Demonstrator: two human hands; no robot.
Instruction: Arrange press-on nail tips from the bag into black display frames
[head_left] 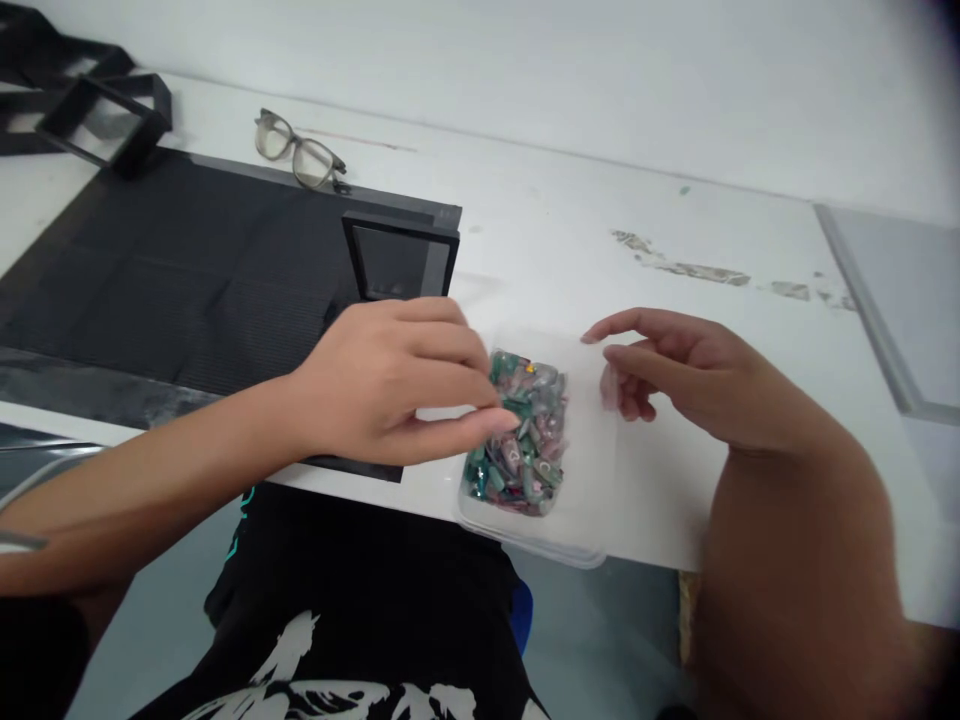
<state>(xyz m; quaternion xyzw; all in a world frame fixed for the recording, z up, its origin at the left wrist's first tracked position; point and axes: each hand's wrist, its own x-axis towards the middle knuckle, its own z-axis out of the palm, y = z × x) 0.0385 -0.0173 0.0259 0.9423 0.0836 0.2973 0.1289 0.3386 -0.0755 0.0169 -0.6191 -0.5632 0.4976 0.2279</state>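
A clear plastic container sits at the table's front edge. Small flat pieces in green, pink and grey, looking like press-on nails, fill its left part. My left hand reaches over the container's left side, thumb and forefinger closed in a pinch close above the pieces. Whatever lies between those fingertips is too small to make out. At the container's right side is my right hand, its fingers loosely bent and apart, with nothing visible in them. Some of its fingers show partly behind the container's see-through wall.
Behind my left hand, a black frame stands upright on a dark mat. Glasses lie at the mat's back edge. Several black frames are piled at the far left. Peeling tape marks the white table, and a pale panel lies right.
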